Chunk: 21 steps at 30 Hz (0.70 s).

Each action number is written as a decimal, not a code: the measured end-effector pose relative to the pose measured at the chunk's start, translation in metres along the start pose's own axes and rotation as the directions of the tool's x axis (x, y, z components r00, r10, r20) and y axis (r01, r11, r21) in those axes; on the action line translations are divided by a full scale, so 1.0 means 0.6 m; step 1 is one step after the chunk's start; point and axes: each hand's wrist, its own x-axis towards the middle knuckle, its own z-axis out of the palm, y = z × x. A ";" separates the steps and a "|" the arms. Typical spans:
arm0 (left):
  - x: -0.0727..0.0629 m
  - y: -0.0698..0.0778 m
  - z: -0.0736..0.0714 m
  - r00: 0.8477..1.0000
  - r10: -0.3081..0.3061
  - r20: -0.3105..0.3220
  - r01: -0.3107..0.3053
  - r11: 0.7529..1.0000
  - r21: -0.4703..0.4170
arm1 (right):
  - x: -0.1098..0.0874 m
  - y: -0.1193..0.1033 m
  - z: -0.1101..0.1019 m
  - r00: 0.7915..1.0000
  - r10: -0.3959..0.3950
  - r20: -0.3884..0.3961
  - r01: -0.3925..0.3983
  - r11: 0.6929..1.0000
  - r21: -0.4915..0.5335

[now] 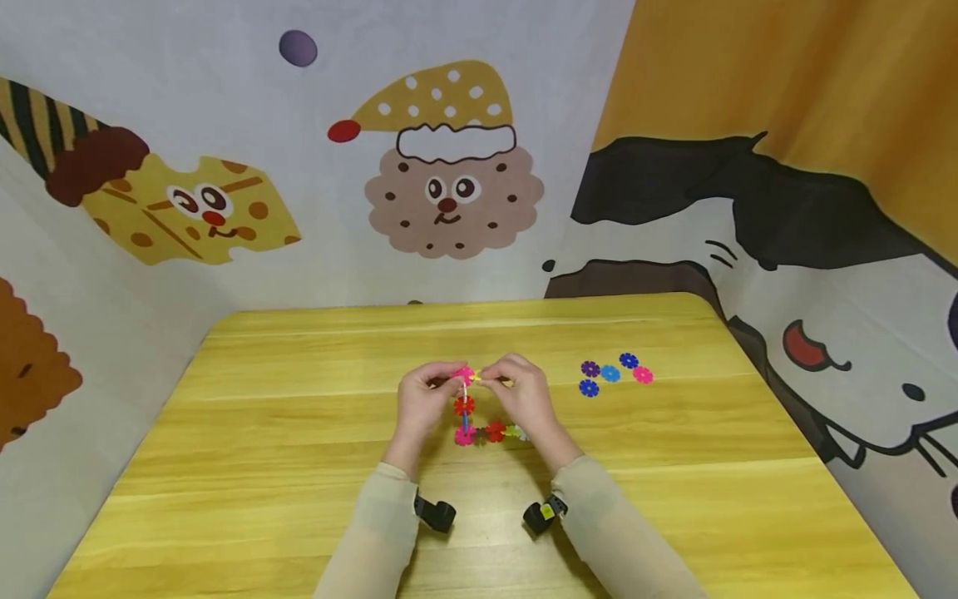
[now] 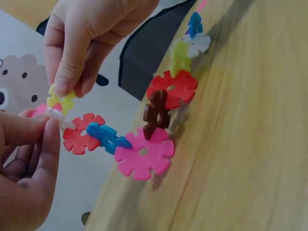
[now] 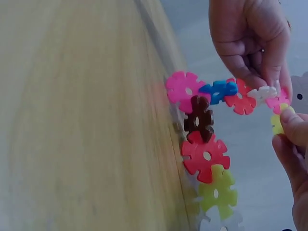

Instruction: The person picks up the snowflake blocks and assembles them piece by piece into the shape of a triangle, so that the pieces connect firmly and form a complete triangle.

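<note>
My left hand (image 1: pixel 423 408) pinches a chain of interlocking plastic snowflake discs near its upper end, at a white disc (image 2: pixel 60 118) and a pink disc (image 1: pixel 466 376). Between the thumb and fingers of my right hand (image 1: pixel 524 395) is a yellow disc (image 2: pixel 61 98), touching that pink disc. From there the chain runs through a red disc (image 1: pixel 464 406), a blue disc (image 2: pixel 108 137) and a pink corner disc (image 2: pixel 145 154). It then turns along a brown disc (image 3: pixel 198 119), another red disc (image 3: pixel 206 156), a yellow disc (image 3: pixel 218 191) and a white disc (image 2: pixel 197 45). My right forearm hides its far end in the head view.
Several loose discs lie right of my hands on the wooden table (image 1: pixel 262 433), among them a purple one (image 1: pixel 590 368), a light blue one (image 1: pixel 610 373) and a pink one (image 1: pixel 643 375). A cartoon-printed curtain (image 1: pixel 314 208) hangs behind the table's far edge.
</note>
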 end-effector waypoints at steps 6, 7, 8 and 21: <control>0.001 -0.003 -0.001 1.000 0.005 0.003 -0.005 1.000 -0.020 | -0.001 0.000 -0.008 0.984 0.151 0.097 -0.164 0.976 0.144; 0.002 -0.003 0.000 1.000 0.007 0.005 -0.007 1.000 -0.021 | -0.002 0.002 -0.012 0.979 0.170 0.109 -0.186 0.969 0.160; 0.001 -0.002 0.000 1.000 0.008 0.005 -0.008 1.000 -0.019 | -0.004 0.005 -0.017 0.974 0.193 0.121 -0.212 0.962 0.171; -0.001 0.005 -0.002 1.000 0.006 0.015 -0.007 1.000 0.031 | -0.040 0.083 -0.139 0.879 0.458 0.131 -0.458 0.888 -0.035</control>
